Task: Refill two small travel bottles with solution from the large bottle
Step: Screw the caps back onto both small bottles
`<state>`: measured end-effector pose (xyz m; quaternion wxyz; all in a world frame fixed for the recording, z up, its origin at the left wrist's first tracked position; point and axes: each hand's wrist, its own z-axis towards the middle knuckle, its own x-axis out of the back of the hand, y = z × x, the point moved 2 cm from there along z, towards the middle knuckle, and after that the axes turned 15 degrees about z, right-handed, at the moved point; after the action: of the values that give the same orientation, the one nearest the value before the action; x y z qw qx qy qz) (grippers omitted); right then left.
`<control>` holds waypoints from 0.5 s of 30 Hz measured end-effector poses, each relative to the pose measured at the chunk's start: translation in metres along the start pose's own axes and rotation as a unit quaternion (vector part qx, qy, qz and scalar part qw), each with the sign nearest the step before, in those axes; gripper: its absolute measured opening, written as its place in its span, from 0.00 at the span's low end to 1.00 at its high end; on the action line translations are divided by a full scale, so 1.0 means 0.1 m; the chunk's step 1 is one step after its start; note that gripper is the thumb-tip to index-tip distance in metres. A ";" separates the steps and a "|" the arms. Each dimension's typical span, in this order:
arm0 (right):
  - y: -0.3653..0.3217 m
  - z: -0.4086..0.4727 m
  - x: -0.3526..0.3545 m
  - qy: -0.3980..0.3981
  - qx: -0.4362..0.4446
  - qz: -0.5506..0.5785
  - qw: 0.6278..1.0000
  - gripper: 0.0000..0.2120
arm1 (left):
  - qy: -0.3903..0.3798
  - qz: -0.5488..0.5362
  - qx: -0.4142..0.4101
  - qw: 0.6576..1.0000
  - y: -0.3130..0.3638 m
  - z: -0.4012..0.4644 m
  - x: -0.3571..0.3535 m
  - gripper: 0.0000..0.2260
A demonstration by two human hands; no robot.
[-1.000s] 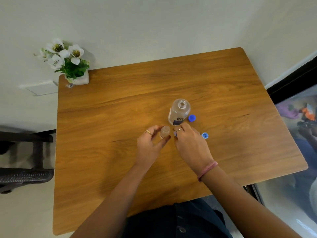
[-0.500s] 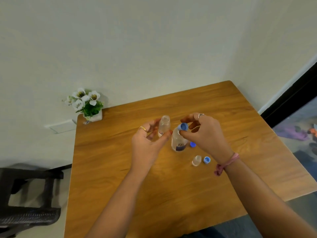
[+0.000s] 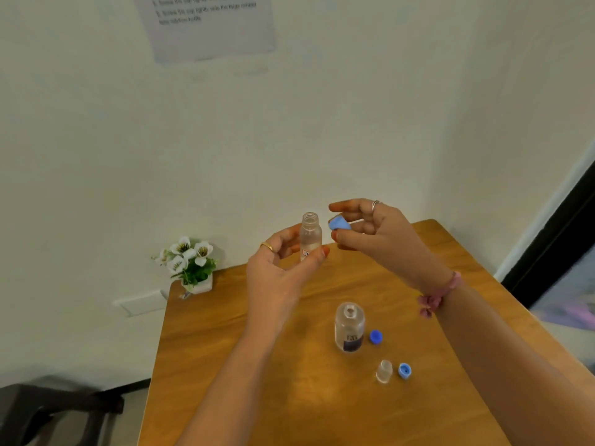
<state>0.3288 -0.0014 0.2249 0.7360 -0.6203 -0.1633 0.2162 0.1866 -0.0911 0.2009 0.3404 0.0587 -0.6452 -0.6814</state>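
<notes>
My left hand (image 3: 283,268) holds a small clear travel bottle (image 3: 310,235) upright in the air, its threaded mouth uncovered. Just right of that mouth, my right hand (image 3: 373,233) pinches a light blue cap (image 3: 339,223) between thumb and fingers. Below on the wooden table (image 3: 257,365) stands the large clear bottle (image 3: 349,326) with a dark label, uncapped. Its dark blue cap (image 3: 375,336) lies beside it on the right. Nearer to me stands the second small bottle (image 3: 384,371), uncapped, with another light blue cap (image 3: 404,370) next to it.
A small pot of white flowers (image 3: 190,263) sits at the table's far left corner against the wall. A printed sheet (image 3: 209,24) hangs on the wall above. A dark chair (image 3: 48,410) stands at the lower left, beside the table.
Both hands have risen from the table with the small bottle and the cap, and the camera has tilted up. The second small bottle is now uncovered on the table.
</notes>
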 end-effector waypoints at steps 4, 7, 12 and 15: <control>-0.36 0.16 0.00 -0.024 0.020 0.068 0.997 0.17 | 0.018 -0.010 -0.018 1.000 0.25 0.07 0.10 0.17; -0.61 0.23 0.00 -0.050 0.045 0.069 0.995 0.14 | 0.022 -0.021 -0.030 0.999 0.39 0.11 0.16 0.15; -0.94 0.33 -0.02 -0.074 0.088 0.036 0.993 0.12 | 0.022 -0.035 -0.043 0.998 0.56 0.18 0.23 0.15; -1.08 0.38 -0.01 -0.091 0.095 0.023 0.991 0.12 | 0.017 -0.064 -0.040 0.997 0.63 0.21 0.27 0.17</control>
<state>0.3210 0.0153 0.3375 0.7684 -0.5290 -0.1946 0.3031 0.1799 -0.0838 0.2715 0.3096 0.0977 -0.6061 -0.7261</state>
